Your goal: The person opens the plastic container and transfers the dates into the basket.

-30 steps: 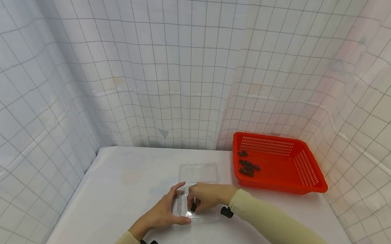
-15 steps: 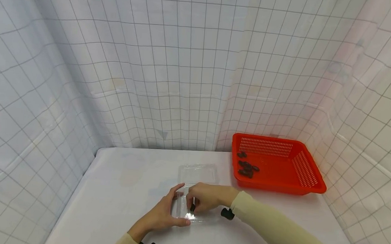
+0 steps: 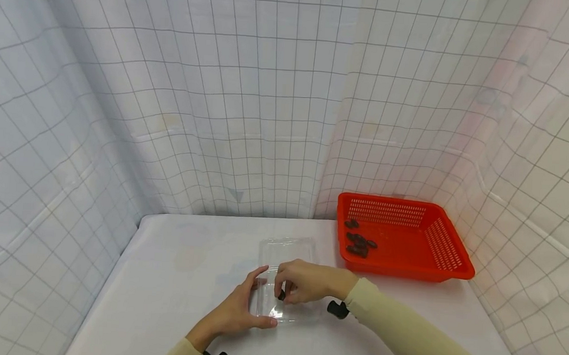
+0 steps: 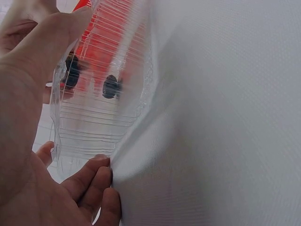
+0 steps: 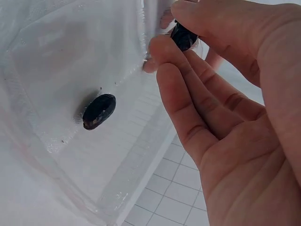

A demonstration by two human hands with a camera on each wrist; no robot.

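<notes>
My left hand (image 3: 237, 307) steadies a clear plastic clamshell box (image 3: 263, 304), thumb at the near edge and fingers along the left side. In the left wrist view its fingertips touch the box wall (image 4: 89, 136). Over the box, my right hand (image 3: 302, 282) pinches a dark, shiny date (image 5: 183, 36) between thumb and fingers. Another dark date (image 5: 99, 111) lies on the box floor below, apart from that hand. Through the clear wall, the left wrist view shows this lying date (image 4: 112, 86) too. The box's lid (image 3: 287, 249) is folded back, away from me.
A red plastic basket (image 3: 406, 269) stands at the back right, with several dark dates (image 3: 359, 242) in its left part. White cloth covers the table (image 3: 186, 258). Gridded white curtains (image 3: 268, 117) enclose the back and sides.
My right hand has risen slightly and shifted a little away and to the right, still pinching the date. My left hand and the box have stayed in place.
</notes>
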